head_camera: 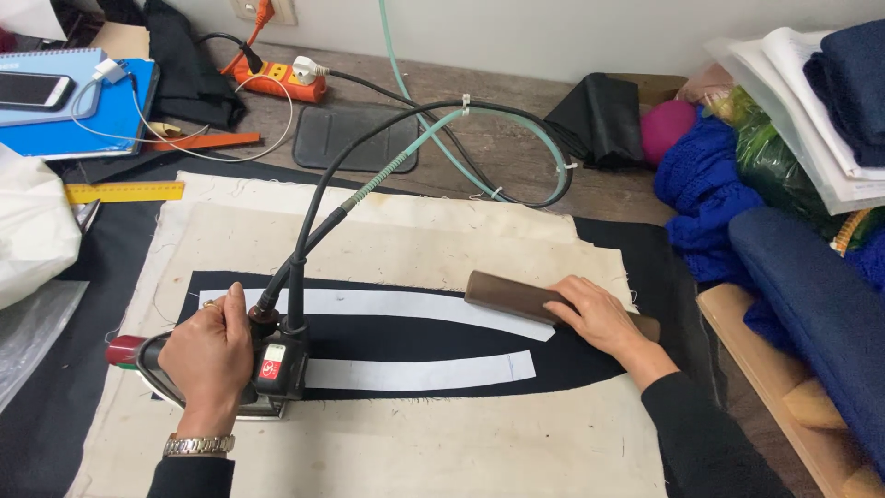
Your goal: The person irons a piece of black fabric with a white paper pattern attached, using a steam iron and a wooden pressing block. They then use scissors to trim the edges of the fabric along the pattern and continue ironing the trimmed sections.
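My left hand (210, 355) grips the handle of a black steam iron (267, 369) that rests on the left end of a black fabric piece (415, 337). Two white curved strips (415, 373) lie on that black fabric, one above the other. My right hand (599, 318) presses a brown wooden block (512, 297) onto the right end of the upper strip. A black cord and a green hose (406, 152) rise from the iron toward the back wall. The black fabric lies on a cream cloth (415, 443).
A yellow ruler (124, 192), an orange ruler (207, 141) and a blue notebook (64, 129) with a phone sit at back left. An orange power strip (277, 81) and a black mat (355, 138) lie behind. Blue fabrics (811, 295) pile up at right.
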